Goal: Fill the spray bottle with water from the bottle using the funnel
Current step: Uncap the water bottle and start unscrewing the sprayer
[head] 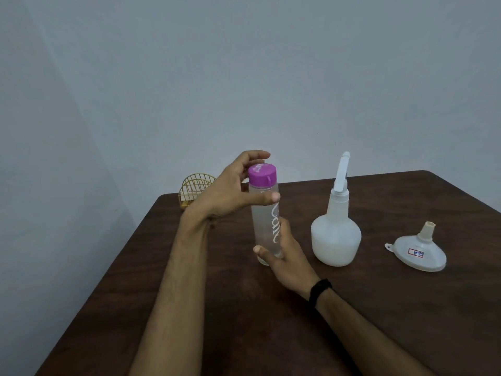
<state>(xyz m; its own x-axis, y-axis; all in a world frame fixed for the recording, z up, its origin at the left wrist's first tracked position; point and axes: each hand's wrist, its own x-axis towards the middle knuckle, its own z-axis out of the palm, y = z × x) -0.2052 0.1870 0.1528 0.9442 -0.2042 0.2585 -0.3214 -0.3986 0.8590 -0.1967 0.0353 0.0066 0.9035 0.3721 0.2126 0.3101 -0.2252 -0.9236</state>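
A clear plastic water bottle (pixel 265 223) with a purple screw cap (pixel 262 174) is held upright above the dark wooden counter (pixel 379 308). Its lower body is grasped by the right hand (pixel 287 256). The left hand (pixel 233 191) is curled around the neck beside the cap, thumb pressed against the bottle. To the right, a translucent white spray bottle (pixel 336 234) stands capped, and an inverted translucent plastic funnel (pixel 418 252) rests farther right.
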